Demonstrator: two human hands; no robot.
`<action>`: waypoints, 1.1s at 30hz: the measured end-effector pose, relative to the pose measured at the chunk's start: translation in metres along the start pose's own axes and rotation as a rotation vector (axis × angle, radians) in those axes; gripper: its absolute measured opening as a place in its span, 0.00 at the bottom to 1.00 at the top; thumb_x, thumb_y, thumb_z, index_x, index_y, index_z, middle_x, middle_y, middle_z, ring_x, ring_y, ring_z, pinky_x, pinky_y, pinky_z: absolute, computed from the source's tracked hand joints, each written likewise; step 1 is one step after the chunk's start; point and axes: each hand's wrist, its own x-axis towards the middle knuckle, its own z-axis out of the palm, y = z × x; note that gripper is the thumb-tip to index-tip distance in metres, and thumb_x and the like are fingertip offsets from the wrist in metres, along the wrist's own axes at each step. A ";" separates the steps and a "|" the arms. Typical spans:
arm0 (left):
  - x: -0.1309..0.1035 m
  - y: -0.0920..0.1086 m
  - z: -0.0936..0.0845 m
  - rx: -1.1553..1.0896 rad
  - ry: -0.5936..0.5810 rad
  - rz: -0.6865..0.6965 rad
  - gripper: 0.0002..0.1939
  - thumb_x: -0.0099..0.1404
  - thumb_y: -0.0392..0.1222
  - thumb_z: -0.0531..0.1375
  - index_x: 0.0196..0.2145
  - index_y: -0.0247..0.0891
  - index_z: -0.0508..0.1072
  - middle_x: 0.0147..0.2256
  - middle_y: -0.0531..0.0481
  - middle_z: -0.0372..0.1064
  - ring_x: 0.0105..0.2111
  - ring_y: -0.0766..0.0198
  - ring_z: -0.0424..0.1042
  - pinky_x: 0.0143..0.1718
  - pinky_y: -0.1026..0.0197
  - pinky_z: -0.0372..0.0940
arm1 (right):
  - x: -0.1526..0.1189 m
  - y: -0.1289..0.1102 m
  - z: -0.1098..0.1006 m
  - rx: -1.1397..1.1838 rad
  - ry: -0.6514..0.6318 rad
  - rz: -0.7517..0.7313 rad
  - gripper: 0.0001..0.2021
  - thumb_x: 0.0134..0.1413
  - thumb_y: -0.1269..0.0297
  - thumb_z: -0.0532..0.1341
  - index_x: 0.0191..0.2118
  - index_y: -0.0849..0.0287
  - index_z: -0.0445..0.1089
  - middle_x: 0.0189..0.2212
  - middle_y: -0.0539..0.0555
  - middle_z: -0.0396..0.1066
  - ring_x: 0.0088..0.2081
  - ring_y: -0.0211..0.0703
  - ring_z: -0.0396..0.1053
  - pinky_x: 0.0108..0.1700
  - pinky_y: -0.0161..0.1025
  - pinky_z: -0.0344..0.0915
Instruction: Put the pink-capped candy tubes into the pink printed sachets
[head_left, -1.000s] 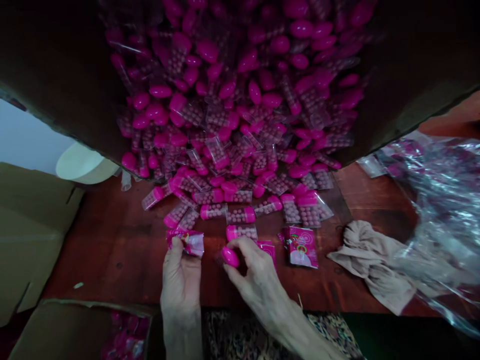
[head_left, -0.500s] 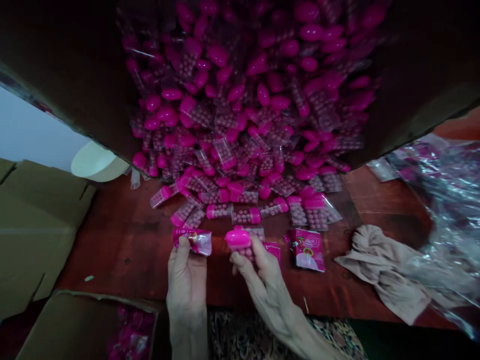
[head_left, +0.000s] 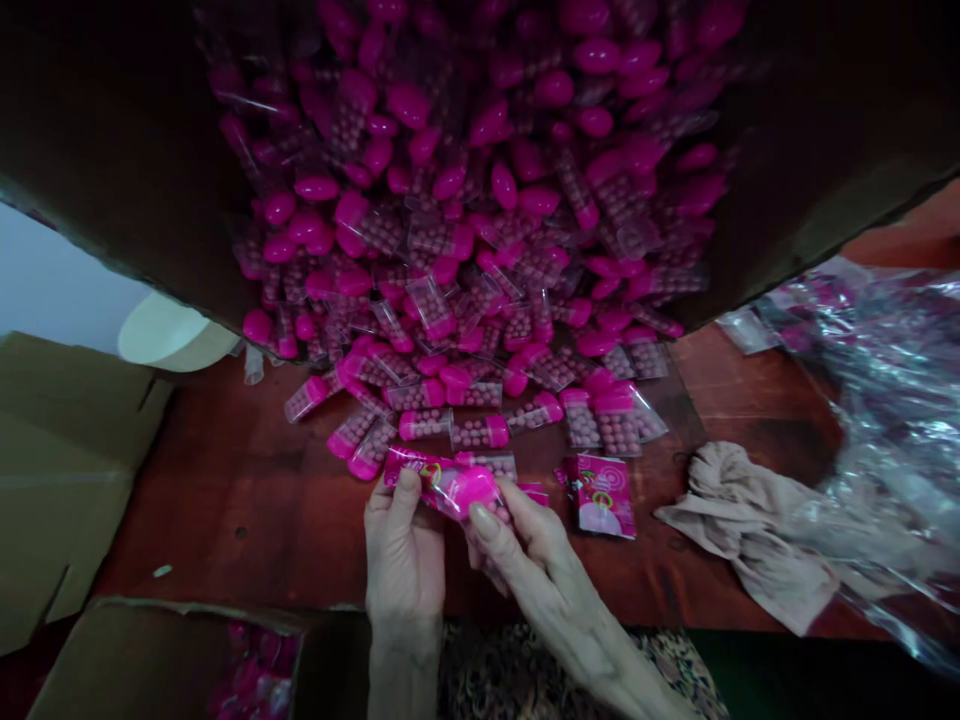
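Observation:
My left hand (head_left: 407,545) is closed on a pink printed wrapper sleeve (head_left: 424,475), thumb on top. In my right hand (head_left: 525,545) is a small clear candy tube (head_left: 480,490) with a glossy pink cap, its cap end turned left. The cap meets the right end of the sleeve; I cannot tell how far it is inside. Just beyond my hands, several clear tubes of pale pink balls, such as one tube (head_left: 480,432), lie on the reddish wooden table (head_left: 300,520). Flat pink printed sleeves (head_left: 606,495) rest to the right of my right hand.
A big cardboard box (head_left: 795,150) lies open toward me, heaped with capped tubes (head_left: 450,240). At right are a beige cloth (head_left: 750,520) and clear plastic bags (head_left: 900,430). An open carton (head_left: 150,660) with pink items stands lower left; a pale bowl (head_left: 176,335) sits behind.
My hands have come together: the left moved right with the sleeve, and the tube's pink cap now meets the sleeve's end. The whole view has shifted slightly.

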 end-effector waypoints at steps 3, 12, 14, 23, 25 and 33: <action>0.001 -0.003 0.002 0.014 -0.029 0.012 0.15 0.40 0.45 0.72 0.24 0.36 0.74 0.22 0.53 0.73 0.21 0.68 0.70 0.29 0.64 0.67 | 0.003 -0.001 -0.004 0.167 -0.103 0.062 0.14 0.61 0.52 0.51 0.33 0.58 0.61 0.23 0.45 0.56 0.22 0.31 0.50 0.20 0.28 0.48; -0.004 -0.009 0.006 0.058 -0.198 -0.009 0.10 0.48 0.34 0.68 0.31 0.36 0.75 0.30 0.51 0.75 0.29 0.69 0.72 0.35 0.67 0.67 | 0.005 -0.002 -0.004 -0.275 0.192 -0.174 0.11 0.61 0.56 0.51 0.35 0.57 0.65 0.23 0.47 0.63 0.25 0.36 0.60 0.28 0.32 0.59; -0.005 -0.010 0.007 0.062 -0.187 -0.007 0.12 0.47 0.32 0.68 0.33 0.36 0.75 0.31 0.51 0.75 0.30 0.69 0.73 0.35 0.67 0.67 | 0.004 -0.003 -0.002 -0.319 0.227 -0.221 0.11 0.61 0.56 0.51 0.38 0.56 0.66 0.25 0.49 0.67 0.27 0.38 0.64 0.31 0.33 0.61; -0.001 -0.011 0.012 0.082 -0.186 0.088 0.19 0.40 0.30 0.70 0.32 0.38 0.74 0.27 0.54 0.75 0.27 0.69 0.73 0.31 0.68 0.67 | 0.005 0.002 -0.014 -0.151 0.005 -0.074 0.14 0.62 0.54 0.50 0.31 0.58 0.62 0.22 0.46 0.59 0.25 0.34 0.57 0.28 0.32 0.56; -0.002 -0.011 0.012 0.098 -0.203 0.082 0.20 0.40 0.31 0.70 0.34 0.38 0.74 0.28 0.53 0.75 0.27 0.68 0.73 0.32 0.67 0.67 | 0.007 0.002 -0.017 -0.006 -0.074 -0.065 0.14 0.62 0.55 0.49 0.31 0.58 0.61 0.21 0.45 0.56 0.23 0.33 0.53 0.26 0.31 0.53; -0.006 -0.017 0.006 0.088 -0.223 0.030 0.15 0.44 0.36 0.70 0.33 0.38 0.76 0.27 0.51 0.75 0.26 0.67 0.72 0.31 0.66 0.67 | 0.008 0.006 -0.021 -0.158 0.006 -0.132 0.14 0.61 0.54 0.51 0.36 0.59 0.66 0.25 0.48 0.60 0.28 0.36 0.56 0.30 0.33 0.56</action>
